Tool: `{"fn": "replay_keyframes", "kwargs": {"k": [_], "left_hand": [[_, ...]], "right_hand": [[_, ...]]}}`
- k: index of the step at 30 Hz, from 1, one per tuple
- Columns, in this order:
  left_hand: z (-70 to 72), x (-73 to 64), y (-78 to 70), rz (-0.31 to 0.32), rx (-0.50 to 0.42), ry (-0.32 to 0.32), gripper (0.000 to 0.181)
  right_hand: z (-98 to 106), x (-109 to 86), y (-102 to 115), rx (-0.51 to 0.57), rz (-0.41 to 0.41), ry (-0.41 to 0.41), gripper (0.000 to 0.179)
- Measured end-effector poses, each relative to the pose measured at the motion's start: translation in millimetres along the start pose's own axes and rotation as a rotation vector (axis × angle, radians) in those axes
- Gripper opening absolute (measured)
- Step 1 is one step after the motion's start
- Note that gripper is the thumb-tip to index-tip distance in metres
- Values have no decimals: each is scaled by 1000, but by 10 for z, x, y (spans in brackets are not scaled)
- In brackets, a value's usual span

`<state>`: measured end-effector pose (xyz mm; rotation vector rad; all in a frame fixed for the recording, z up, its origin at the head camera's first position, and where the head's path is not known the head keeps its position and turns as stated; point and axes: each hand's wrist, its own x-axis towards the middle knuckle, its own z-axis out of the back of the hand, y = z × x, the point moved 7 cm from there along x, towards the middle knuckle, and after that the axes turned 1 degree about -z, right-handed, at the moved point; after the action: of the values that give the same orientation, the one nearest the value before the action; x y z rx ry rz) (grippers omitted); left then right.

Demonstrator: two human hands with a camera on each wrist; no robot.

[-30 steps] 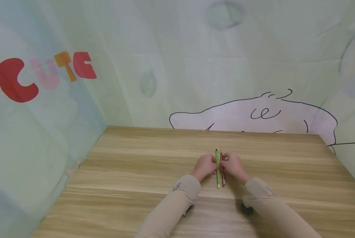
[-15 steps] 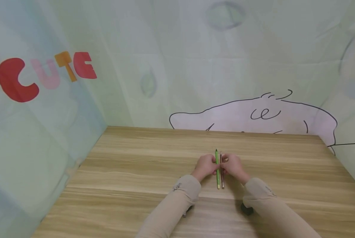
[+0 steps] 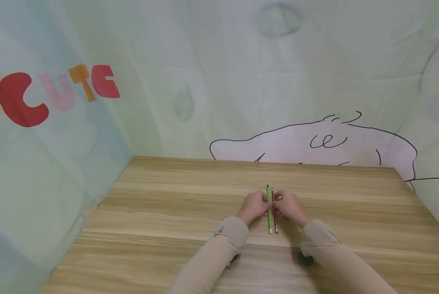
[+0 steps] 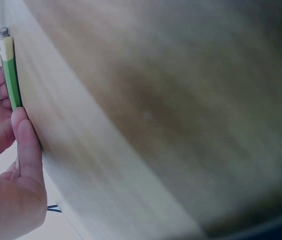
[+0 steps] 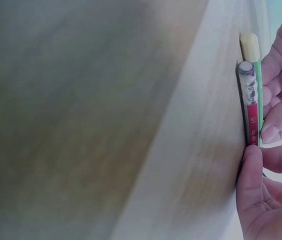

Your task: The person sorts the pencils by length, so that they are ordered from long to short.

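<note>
Green paint marks the nearer-to-left of two pencils: the green pencil (image 3: 269, 219) points away from the person, on or barely above the wooden table (image 3: 168, 196), pinched between thumb and fingers of the left hand (image 3: 255, 203), while the right hand (image 3: 287, 204) pinches the dark red pencil (image 3: 276, 221) just to the green pencil's right. To my eye the step in hand is lining them up, ends nearly level beside the green pencil, and the next move calls for steady fingertips, so neither rolls or slips askew.
</note>
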<state>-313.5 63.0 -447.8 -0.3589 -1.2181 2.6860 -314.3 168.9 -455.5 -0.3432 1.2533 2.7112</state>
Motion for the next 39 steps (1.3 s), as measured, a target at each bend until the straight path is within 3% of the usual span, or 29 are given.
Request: {"fn": "replay_keyframes", "kwargs": {"k": [14,23,28,35,39], "left_hand": [[-6,-8,13,13,-15,10,16],[46,-12,23,25,3,85,25],[113,-8,12,28,17,127,31],[289,-79,-24,-7,29,152,30],[376,-131,14,-31,31,171,31]], "right_hand": [[11,12,-23,9,-4,2,40],[65,-29,-21,50,17,9,41],[155,-75,20,68,70,2,39],[252,-141,104,97,77,20,40],[269,-215,161,130,126,17,37]]}}
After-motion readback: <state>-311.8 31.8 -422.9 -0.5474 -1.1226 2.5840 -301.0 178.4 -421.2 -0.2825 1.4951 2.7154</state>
